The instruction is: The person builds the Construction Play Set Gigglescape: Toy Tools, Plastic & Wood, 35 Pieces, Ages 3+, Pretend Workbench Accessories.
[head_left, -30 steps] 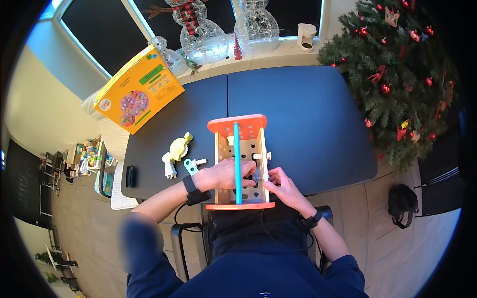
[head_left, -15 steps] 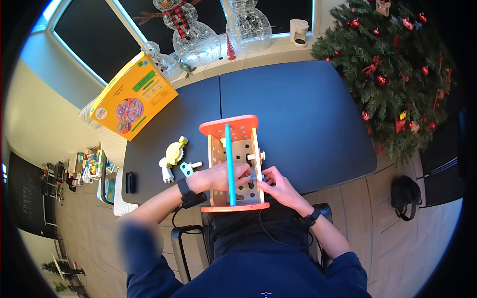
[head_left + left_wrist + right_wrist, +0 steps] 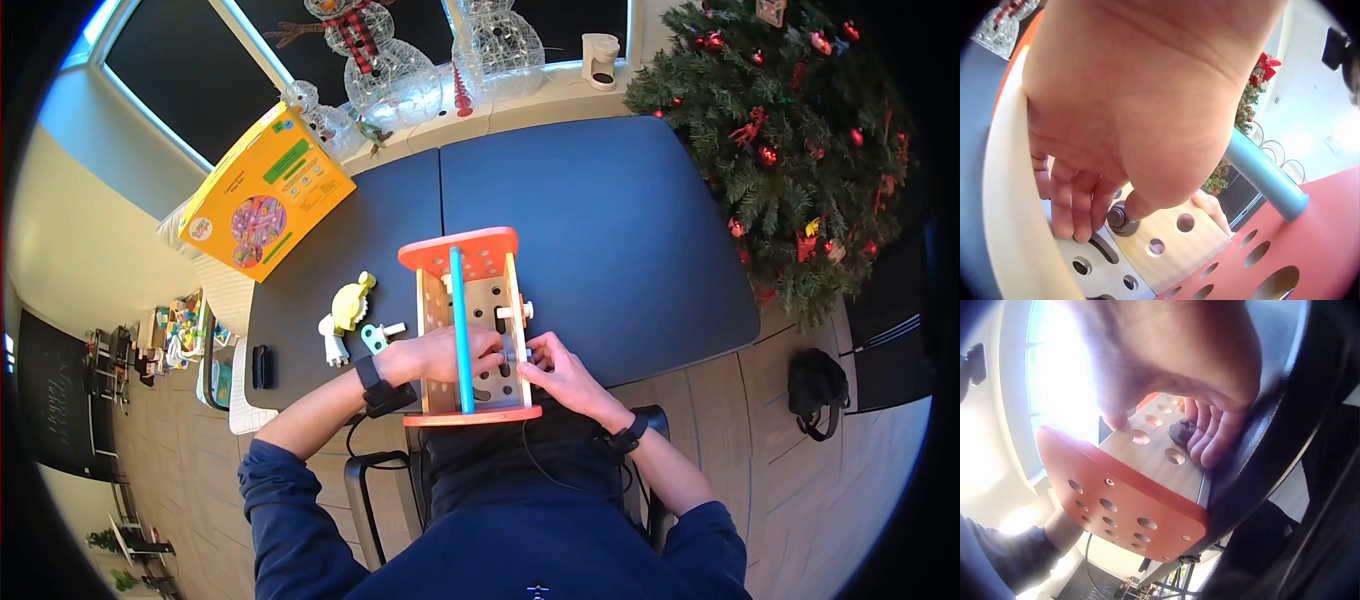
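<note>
A wooden toy toolbox (image 3: 512, 290) with orange-red end panels and a blue rod handle (image 3: 460, 330) sits at the table's near edge. My left hand (image 3: 450, 355) reaches inside under the handle. Its thumb and fingers pinch a dark grey nut (image 3: 1124, 219) at the inner face of the holed right wall. Outside that wall, my right hand (image 3: 565, 378) holds the matching dark grey bolt head (image 3: 1182, 432), curled fingers against it. A cream-coloured peg (image 3: 518, 312) passes through the same wall farther back.
Left of the toolbox lie a pale green holed piece with a peg (image 3: 376, 338), a yellow toy piece (image 3: 350, 305) and a white one (image 3: 333, 342). A black case (image 3: 262, 367) is near the left edge. A yellow box (image 3: 265, 195) stands at the back left.
My left hand's fingers have come up from the toolbox floor to the right wall and the grey nut there. The right hand stays at the outer wall. The head view has shifted slightly.
</note>
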`<state>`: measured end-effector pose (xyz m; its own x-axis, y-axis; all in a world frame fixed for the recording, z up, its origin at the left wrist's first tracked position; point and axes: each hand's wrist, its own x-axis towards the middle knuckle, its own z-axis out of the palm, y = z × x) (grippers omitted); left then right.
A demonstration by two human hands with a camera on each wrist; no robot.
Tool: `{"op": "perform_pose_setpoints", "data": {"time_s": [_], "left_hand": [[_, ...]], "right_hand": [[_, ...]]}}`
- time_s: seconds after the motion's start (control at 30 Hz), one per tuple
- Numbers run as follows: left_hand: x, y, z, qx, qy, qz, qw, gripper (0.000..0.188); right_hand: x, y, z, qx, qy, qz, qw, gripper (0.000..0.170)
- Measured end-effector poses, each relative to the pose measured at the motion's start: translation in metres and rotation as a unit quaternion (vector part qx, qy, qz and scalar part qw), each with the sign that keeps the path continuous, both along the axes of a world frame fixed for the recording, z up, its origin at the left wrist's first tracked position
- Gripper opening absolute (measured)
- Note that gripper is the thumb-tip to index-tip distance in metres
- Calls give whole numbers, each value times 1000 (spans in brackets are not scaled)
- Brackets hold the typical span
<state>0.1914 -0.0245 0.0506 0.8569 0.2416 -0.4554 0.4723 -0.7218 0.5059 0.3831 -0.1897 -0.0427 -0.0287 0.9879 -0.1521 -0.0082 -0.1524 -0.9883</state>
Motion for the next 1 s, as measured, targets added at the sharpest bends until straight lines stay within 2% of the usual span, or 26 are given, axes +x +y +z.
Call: {"op": "perform_pose_setpoints", "data": {"time_s": [0.13, 0.23, 0.33, 0.43, 0.53, 0.63, 0.73, 0.83, 0.93, 1.0], "left_hand": [[2, 2, -3, -3, 21, -20, 1000, 35], [1, 1, 1, -14, -15, 8, 1000, 40], [1, -2, 6, -15, -14, 25, 999, 40], [9, -2, 11, 3, 74, 5, 997, 36], [9, -2, 8, 7, 74, -7, 997, 36], [3, 0, 2, -5, -1, -1, 1000, 38], [2, -1, 4, -7, -13, 15, 1000, 37], [7, 1, 2, 14, 29, -12, 999, 37], [12, 0, 6, 30, 76, -34, 996, 39], [11, 0, 6, 5, 59, -5, 998, 40]], "right_hand": [[1, 1, 1, -17, -6, 8, 1000, 52], [-2, 2, 1, -17, 6, -12, 1000, 64], [-2, 2, 2, -8, 7, -13, 1000, 63], [-2, 1, 4, -12, 2, -11, 1000, 63], [-2, 1, 2, -13, -2, -11, 1000, 62], [0, 1, 3, -26, -5, 8, 1000, 53], [0, 1, 8, -29, -3, 6, 1000, 54], [-2, 1, 5, -13, 4, -10, 1000, 64], [-2, 1, 3, -13, -3, -9, 1000, 65], [-2, 1, 2, -14, -3, -10, 1000, 66]]}}
